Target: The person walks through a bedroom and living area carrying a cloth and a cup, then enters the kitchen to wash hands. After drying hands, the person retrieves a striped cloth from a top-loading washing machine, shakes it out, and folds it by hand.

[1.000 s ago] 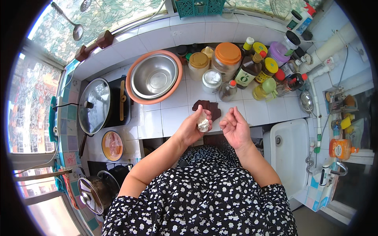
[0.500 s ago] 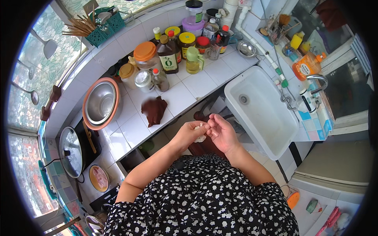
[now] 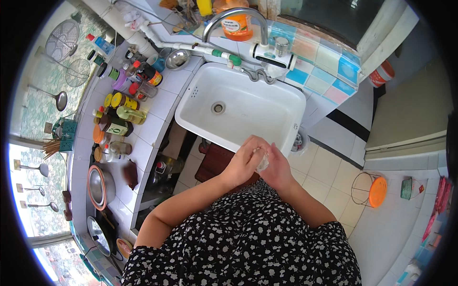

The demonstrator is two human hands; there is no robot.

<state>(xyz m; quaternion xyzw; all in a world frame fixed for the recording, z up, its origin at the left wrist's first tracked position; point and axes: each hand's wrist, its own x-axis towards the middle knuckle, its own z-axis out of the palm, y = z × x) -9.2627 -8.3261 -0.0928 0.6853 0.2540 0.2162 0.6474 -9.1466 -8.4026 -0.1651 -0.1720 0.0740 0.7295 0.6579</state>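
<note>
My left hand [image 3: 244, 163] and my right hand [image 3: 278, 172] are together in front of my body, just off the near edge of the white sink [image 3: 257, 102]. Between them is a crumpled whitish tissue [image 3: 263, 165], partly covered by fingers. The left fingers curl over it from above. The right palm and thumb press against it from the other side, and some right fingers are hidden behind the left hand.
A curved chrome tap [image 3: 234, 14] rises behind the sink. Left of it, a tiled counter [image 3: 162, 102] carries bottles, jars, a steel bowl [image 3: 178, 59], a brown cloth [image 3: 130, 174] and a basin [image 3: 98, 188]. A bin [image 3: 300, 143] stands by the sink's right corner; a dark red stool [image 3: 214, 164] is below.
My view has turned right, so the sink is now straight ahead and the counter lies to the left. The hands have closed together around the tissue; the right fingers were looser before.
</note>
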